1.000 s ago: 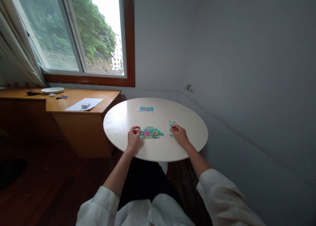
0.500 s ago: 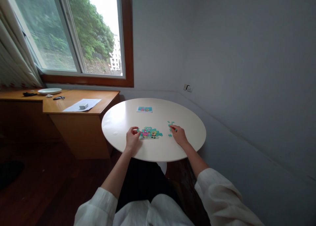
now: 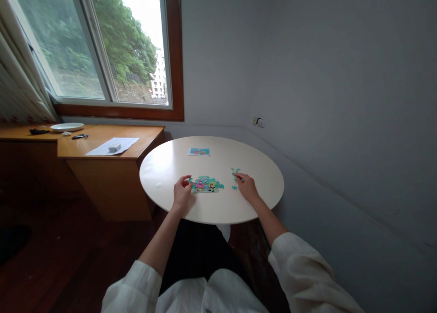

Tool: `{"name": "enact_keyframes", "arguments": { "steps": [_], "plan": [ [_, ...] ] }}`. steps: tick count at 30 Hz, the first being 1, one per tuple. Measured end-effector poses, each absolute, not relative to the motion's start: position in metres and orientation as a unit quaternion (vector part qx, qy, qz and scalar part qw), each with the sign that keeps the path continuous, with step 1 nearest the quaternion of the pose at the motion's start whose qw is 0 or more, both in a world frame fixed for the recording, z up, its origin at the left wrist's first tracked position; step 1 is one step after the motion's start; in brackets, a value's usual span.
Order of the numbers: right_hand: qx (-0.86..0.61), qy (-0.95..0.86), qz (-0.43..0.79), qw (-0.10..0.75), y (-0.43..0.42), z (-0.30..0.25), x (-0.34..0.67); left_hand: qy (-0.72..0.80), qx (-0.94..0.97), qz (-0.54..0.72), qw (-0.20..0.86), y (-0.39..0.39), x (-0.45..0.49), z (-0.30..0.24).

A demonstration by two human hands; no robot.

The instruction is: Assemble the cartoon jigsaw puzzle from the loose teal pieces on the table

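A partly joined jigsaw puzzle (image 3: pixel 205 184) with pink and yellow cartoon figures on a teal ground lies flat near the front of the round white table (image 3: pixel 170 158). My left hand (image 3: pixel 182 193) is at its left edge, thumb and forefinger closed around a small teal puzzle piece (image 3: pixel 190 180). To the right, my right hand (image 3: pixel 248 187) reaches over several loose teal puzzle pieces (image 3: pixel 234 187). Its fingertips are pinched together on a piece among them, mostly hidden by the fingers.
A small picture card (image 3: pixel 199 152) of similar colours lies toward the table's back. On the wooden desk (image 3: pixel 150 142) at left are a paper sheet (image 3: pixel 102 148), a small white box (image 3: pixel 114 147), a white plate (image 3: pixel 67 127) and dark small items. A wall (image 3: pixel 327 121) borders the right.
The whole view has shifted very slightly. Both hands stay in nearly the same places over the puzzle and the loose pieces.
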State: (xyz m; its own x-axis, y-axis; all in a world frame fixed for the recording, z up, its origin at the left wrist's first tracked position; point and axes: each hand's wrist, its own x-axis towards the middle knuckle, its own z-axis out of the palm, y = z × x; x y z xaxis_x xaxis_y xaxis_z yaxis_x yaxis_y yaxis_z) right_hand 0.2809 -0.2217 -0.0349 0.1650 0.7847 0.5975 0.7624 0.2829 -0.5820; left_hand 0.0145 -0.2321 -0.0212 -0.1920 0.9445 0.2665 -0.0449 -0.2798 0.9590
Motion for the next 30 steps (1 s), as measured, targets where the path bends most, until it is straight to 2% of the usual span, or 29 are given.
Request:
{"name": "enact_keyframes", "arguments": {
  "steps": [30],
  "plan": [
    [-0.589, -0.655, 0.003, 0.473, -0.2173, -0.0399, 0.2852, 0.437, 0.485, 0.622, 0.433, -0.2334, 0.0163, -0.0207]
  ]
}}
